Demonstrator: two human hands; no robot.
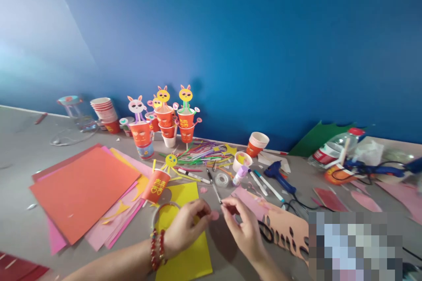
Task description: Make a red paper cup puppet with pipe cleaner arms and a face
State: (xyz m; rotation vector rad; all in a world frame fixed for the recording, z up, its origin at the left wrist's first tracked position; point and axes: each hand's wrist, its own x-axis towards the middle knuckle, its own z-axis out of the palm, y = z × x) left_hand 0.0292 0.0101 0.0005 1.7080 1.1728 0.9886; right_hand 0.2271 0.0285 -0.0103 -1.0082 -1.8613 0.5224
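Note:
My left hand [191,224], with red bead bracelets [157,248] at the wrist, is closed in a pinch on a small pink paper piece [215,215] over the yellow sheet [201,246]. To its right, my right hand [242,224] has thumb and fingers drawn together. A thin pen [215,188] reaches its fingertips; I cannot tell whether it is held or lies behind them. Black-handled scissors [265,231] lie partly hidden beside my right hand. A red paper cup figure [157,186] with a yellow smiley head [171,160] leans beyond my left hand.
Several animal-faced cup figures [141,134] stand near the blue wall. Stacked coloured paper [85,189] covers the left. Pipe cleaners [204,153], tape [221,179], a glue stick [240,175] and a blue glue gun [280,175] lie ahead. Cut peach paper [280,219] and a bottle [336,147] are right.

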